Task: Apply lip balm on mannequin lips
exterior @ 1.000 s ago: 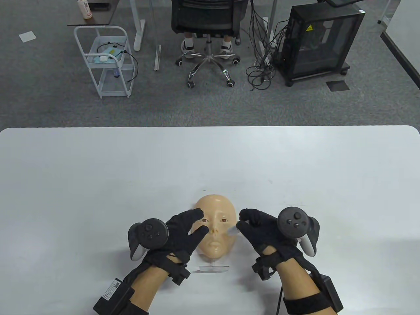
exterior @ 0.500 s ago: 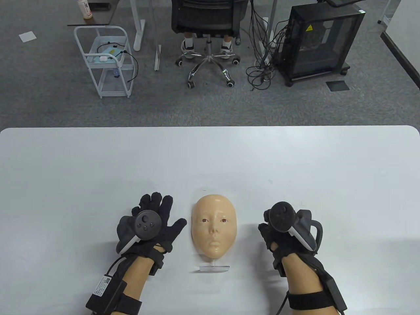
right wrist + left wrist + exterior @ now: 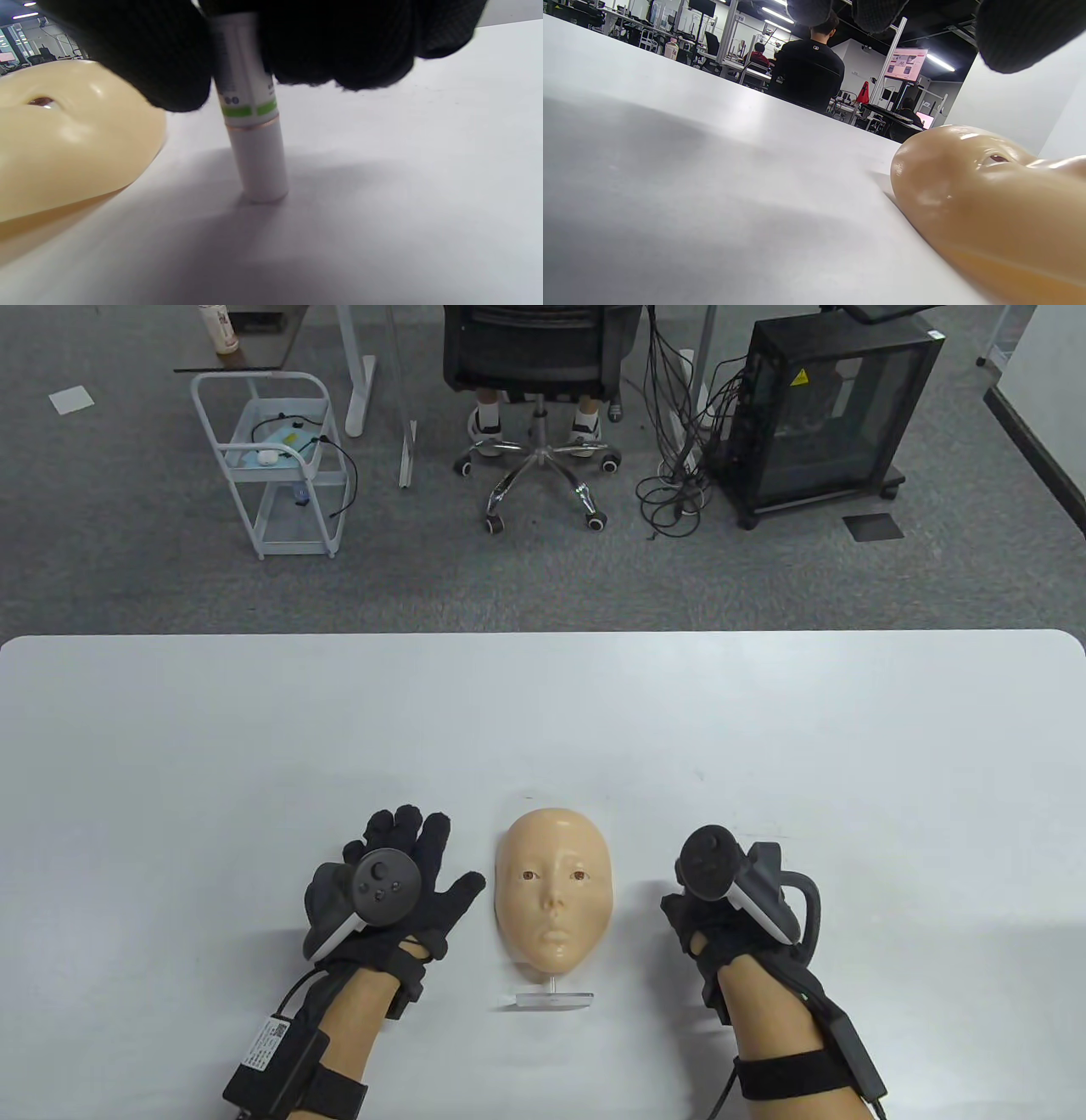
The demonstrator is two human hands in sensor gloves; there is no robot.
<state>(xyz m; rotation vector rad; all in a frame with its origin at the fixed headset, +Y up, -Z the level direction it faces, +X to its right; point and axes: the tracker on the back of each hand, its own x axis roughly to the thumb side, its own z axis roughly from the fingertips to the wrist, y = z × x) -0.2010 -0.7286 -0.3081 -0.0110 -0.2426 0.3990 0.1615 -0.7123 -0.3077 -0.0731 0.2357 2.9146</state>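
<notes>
A beige mannequin face (image 3: 552, 891) lies face up on a small clear stand (image 3: 547, 999) near the table's front edge; it also shows in the left wrist view (image 3: 988, 203) and the right wrist view (image 3: 72, 140). My right hand (image 3: 708, 916) is to the right of the face and grips a white lip balm tube (image 3: 250, 127) with a green band. The tube stands upright, its capped end touching the table. The tube is hidden in the table view. My left hand (image 3: 407, 865) lies flat, fingers spread, to the left of the face and holds nothing.
The white table (image 3: 543, 712) stretches wide behind the face. Beyond its far edge stand an office chair (image 3: 539, 356), a white cart (image 3: 271, 466) and a black cabinet (image 3: 827, 407).
My left hand left the face and moved left to lie flat. My right hand drew back from the cheek to the right and lowered the tube upright onto the table.
</notes>
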